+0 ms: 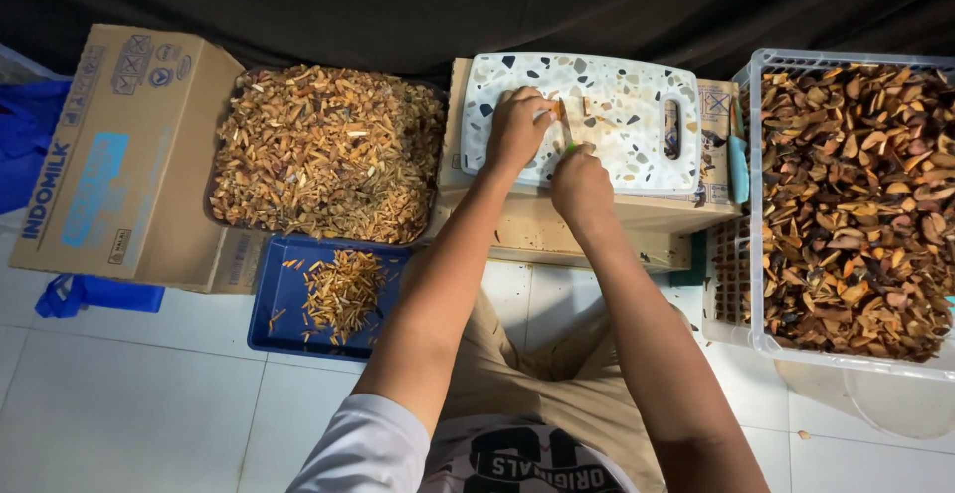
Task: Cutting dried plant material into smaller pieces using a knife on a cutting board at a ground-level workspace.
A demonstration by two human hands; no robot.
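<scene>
So there's a small brown piece lying on the speckled white cutting board, and it's sitting right between the two hands. The left hand is pressing down on the board just to the left of the piece, fingers curled together and touching it at its left edge, pinning it in place as far as I can see. The right hand is sitting just below the piece, nearer the person, and it's clamped around something with a green handle that's poking up toward the piece. The blade end is too small to make out, so I can't really say what's touching what there.

The board is resting on top of a low cardboard box. To the left of it a dark tray is heaped with light tan chopped slivers. In front of that tray a blue tray is sitting on the white tile floor with a small pile of the same slivers in it. Further left a bigger cardboard box is lying on its side. Over on the right a clear plastic crate is filled with darker brown, uncut pieces, well apart from the hands.
</scene>
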